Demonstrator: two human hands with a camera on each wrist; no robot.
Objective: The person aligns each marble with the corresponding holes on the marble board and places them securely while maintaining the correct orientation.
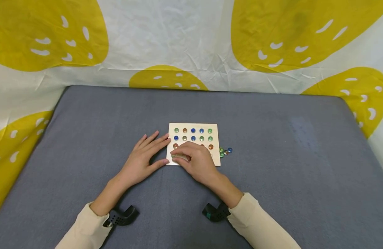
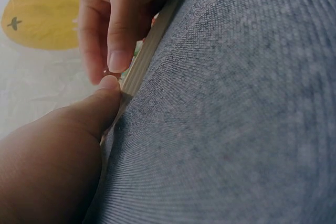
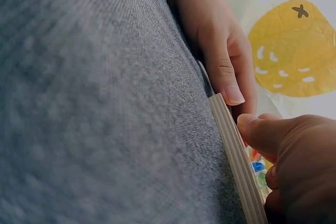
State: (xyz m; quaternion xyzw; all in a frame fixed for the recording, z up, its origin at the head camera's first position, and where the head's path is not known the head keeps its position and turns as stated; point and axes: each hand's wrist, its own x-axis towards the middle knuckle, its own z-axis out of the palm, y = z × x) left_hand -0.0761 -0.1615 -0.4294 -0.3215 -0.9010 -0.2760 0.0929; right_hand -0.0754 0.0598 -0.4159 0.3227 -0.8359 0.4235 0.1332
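Observation:
A pale wooden board [image 1: 193, 126] lies on the grey cloth, with rows of glass marbles in green, blue and orange-brown seated in it. My left hand [image 1: 143, 156] lies spread at the board's left side, its fingertips and thumb touching the edge. Over the board's lower left part, my right hand [image 1: 197, 160] pinches a marble [image 1: 173, 156] between thumb and fingers; it looks greenish and is mostly covered. That hand also hides part of the lower rows. In the right wrist view, the board's layered edge [image 3: 236, 156] runs beneath the right thumb.
Several loose marbles [image 1: 221, 155] lie together on the cloth just right of the board. The grey cloth-covered table [image 1: 288, 180] extends around it. A white curtain with yellow fruit shapes [image 1: 169, 77] hangs behind. Black wrist cameras [image 1: 124, 216] sit at both sleeves.

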